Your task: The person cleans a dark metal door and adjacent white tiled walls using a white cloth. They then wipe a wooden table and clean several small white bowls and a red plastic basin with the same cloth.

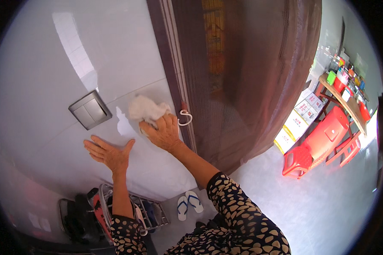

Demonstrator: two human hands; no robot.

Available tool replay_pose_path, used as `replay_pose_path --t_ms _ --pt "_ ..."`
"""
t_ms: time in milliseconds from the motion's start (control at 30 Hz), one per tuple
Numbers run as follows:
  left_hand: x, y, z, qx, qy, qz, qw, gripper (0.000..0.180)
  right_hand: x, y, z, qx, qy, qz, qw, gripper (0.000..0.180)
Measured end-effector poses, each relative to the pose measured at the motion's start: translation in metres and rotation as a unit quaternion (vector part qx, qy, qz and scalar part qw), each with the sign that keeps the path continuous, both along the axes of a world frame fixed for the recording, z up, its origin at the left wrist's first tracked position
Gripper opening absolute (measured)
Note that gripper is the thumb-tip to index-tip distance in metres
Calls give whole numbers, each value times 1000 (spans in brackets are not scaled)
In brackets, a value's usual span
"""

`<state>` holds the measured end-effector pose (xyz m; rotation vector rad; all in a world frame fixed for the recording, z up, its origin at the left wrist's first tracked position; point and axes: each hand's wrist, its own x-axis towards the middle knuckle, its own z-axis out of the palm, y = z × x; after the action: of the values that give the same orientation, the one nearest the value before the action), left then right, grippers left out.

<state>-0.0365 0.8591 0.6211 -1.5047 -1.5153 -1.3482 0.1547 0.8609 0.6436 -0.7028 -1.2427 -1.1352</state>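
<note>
a person's right hand (164, 134) clutches a bunched white cloth (147, 108) against the pale wall (127, 51) near mid-frame, the wad apparently gathered for a firmer hold. the left hand (112, 157), apart from it at centre left, holds nothing; its fingers fan toward the wall, perhaps for balance, though i cannot tell whether the palm touches. above it sits a grey switch (90, 109). a white hook (186, 118), right of the cloth, seems placed to hold back the brown curtain (251, 85). at lower centre, flip-flops (195, 201) lie paired beside a metal rack (159, 214), probably for easy reach.
</note>
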Motion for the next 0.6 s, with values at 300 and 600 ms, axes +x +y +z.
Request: replay_pose_path --t_ms 300,600 --pt "-3 -1 -2 9 0 17 1000 133 24 4 -100 -185 -112 68 974 17" --pt "2 -4 -6 6 -12 50 999 125 145 -58 -335 -619 -261 -26 740 29"
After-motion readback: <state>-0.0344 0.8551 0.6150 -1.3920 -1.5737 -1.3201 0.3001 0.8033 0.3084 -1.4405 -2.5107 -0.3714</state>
